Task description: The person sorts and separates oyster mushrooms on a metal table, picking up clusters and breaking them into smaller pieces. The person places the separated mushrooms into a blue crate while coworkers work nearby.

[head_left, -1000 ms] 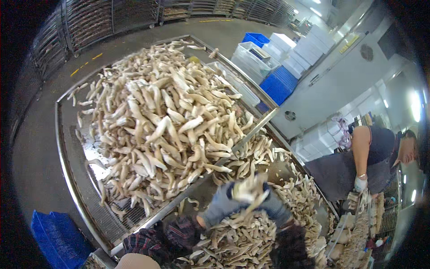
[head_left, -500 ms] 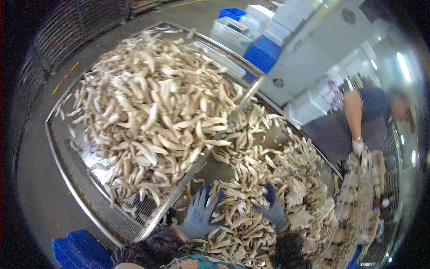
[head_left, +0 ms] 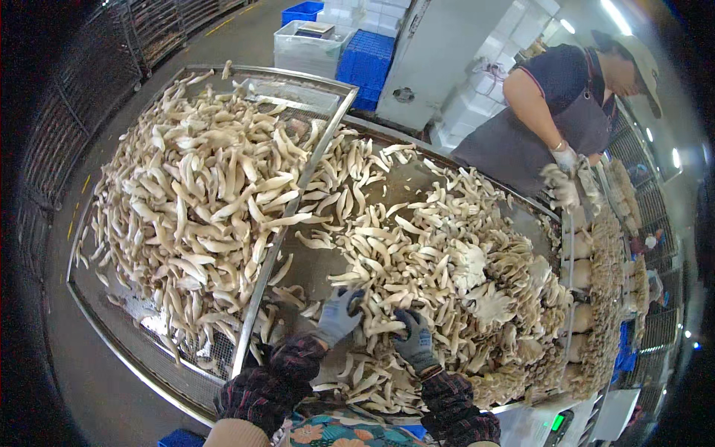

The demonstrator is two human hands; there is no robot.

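Observation:
My left hand, in a grey glove with dark blue fingertips, is at the near edge of the loose pale mushrooms on the table. Its fingers curl inward among them; what they close on is hidden. Just to the right, my right hand, gloved alike, has its fingers bent round the end of a long pale mushroom. Larger mushroom clusters lie beyond my right hand.
A metal-framed mesh tray at the left bears a high heap of mushrooms. Across the table a person in an apron handles a mushroom clump with white gloves. Blue crates stand behind; packed mushrooms line the right.
My hands were spread with fingers apart; now they are bent and closer together over the mushrooms. The view has turned right, and the other person now lifts a clump.

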